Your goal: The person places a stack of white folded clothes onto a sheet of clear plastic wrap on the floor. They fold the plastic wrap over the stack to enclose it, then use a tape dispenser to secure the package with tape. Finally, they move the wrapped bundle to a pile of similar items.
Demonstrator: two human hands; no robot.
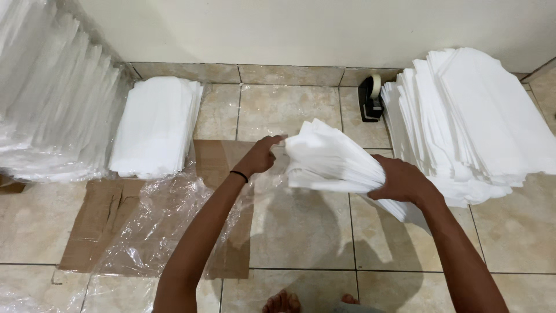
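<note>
At the far left, bagged white bundles (46, 98) lean against the wall, wrapped in clear plastic. Just beside them a neat stack of folded white sheets (155, 126) lies on the tiled floor (301, 232). In front of that stack, a flattened piece of cardboard (95, 223) rests on the floor with a loose clear plastic film (153, 223) spread over it.

The left hand (260, 156), a dark band at its wrist, reaches to the near edge of a fanned bundle of white sheets (327, 159); its fingers are pinched on that edge, seemingly on the top layers. The bundle is held in the air above the floor, between the two hands and clear of the cardboard. The right hand (401, 182) is clenched around the bundle's other end, where the sheets come together and hang down past the palm.

The step in hand appears to be squaring up or counting off the bundle. The next move would call for a firm right-hand hold while the left evens the loose edges, since the sheets splay easily.

Behind the bundle a black tape dispenser (369, 98) stands by the wall, and a large loose pile of white sheets (480, 116) fills the right side.
</note>
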